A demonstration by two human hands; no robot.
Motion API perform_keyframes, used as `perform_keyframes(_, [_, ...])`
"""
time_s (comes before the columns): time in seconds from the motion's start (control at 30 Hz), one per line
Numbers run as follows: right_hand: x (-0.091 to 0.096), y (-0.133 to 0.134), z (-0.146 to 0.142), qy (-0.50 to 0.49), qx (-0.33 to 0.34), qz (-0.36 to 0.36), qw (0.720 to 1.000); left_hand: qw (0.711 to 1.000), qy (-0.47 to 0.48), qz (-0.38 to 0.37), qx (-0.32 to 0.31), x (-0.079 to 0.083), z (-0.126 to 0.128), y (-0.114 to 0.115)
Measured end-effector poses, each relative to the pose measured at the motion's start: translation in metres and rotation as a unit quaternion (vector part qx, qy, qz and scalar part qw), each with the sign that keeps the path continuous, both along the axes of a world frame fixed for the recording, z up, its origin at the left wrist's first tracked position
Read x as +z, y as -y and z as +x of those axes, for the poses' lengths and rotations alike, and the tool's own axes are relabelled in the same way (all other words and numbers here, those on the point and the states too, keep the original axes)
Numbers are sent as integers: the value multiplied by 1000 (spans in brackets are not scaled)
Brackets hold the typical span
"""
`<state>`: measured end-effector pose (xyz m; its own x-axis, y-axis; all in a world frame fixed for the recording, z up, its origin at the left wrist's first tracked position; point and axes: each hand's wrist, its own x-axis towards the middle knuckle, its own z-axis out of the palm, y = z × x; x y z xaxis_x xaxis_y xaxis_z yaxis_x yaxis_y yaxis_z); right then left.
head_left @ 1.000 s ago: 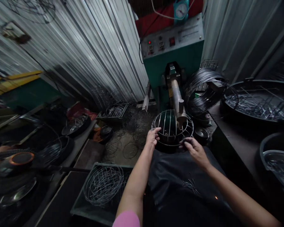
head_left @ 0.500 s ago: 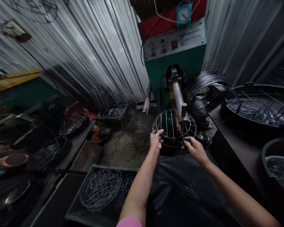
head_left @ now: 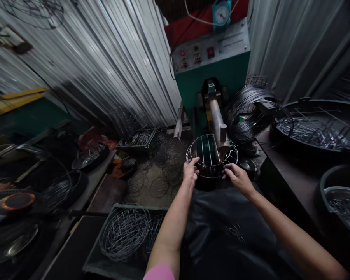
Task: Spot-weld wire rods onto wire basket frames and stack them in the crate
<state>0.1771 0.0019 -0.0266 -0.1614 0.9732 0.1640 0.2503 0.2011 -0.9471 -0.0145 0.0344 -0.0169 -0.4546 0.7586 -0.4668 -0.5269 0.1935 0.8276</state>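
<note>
R hand just up to basket rim, pinching wire, prob.; L hand pinches rim, so both there.

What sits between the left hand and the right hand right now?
The near side of the round wire frame spans the stretch between the left hand and the right hand, as the head view shows.

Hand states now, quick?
Left hand: closed on the left side of the round wire basket.
Right hand: fingertips pinched at the basket's near rim; can't tell what's between them.
</note>
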Motion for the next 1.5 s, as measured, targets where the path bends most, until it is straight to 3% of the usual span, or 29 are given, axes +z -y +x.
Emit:
perform_keyframes(0.27, [4,-3,-4,-31,-3,-24,999,1000,1,-12,-1,-1,2,-2])
perform_keyframes(0.5, [-5,-2,1,-49,0,-28,998,999,-12,-43,14,1,5,2])
perform_keyframes(0.77, [-2,-4,-3,-4,-24,-18,1000,997,-6,-66,36,3,12,7])
perform_keyframes(0.9, [-3,21,16,48,-70,50,995,998,5,-66,-3,2,2,13])
perform_keyframes(1.0, [-26,57,46,136,-28,78,987,994,32,-96,-50,2,-17,13])
perform_keyframes(1.1, [-60,92,65,273,123,0,954,987,27,-137,-83,4,-35,1])
perform_keyframes(1.2, [-85,111,60,424,217,-79,876,983,10,-126,-132,5,-41,-12])
perform_keyframes(1.27, [-92,116,49,484,238,-74,839,985,-5,-100,-140,4,-39,-16])
perform_keyframes(1.33, [-94,118,39,514,253,-36,819,988,-13,-79,-131,2,-36,-13])
perform_keyframes(1.5, [-92,125,33,539,261,-23,801,994,12,-59,-87,-5,-30,11])
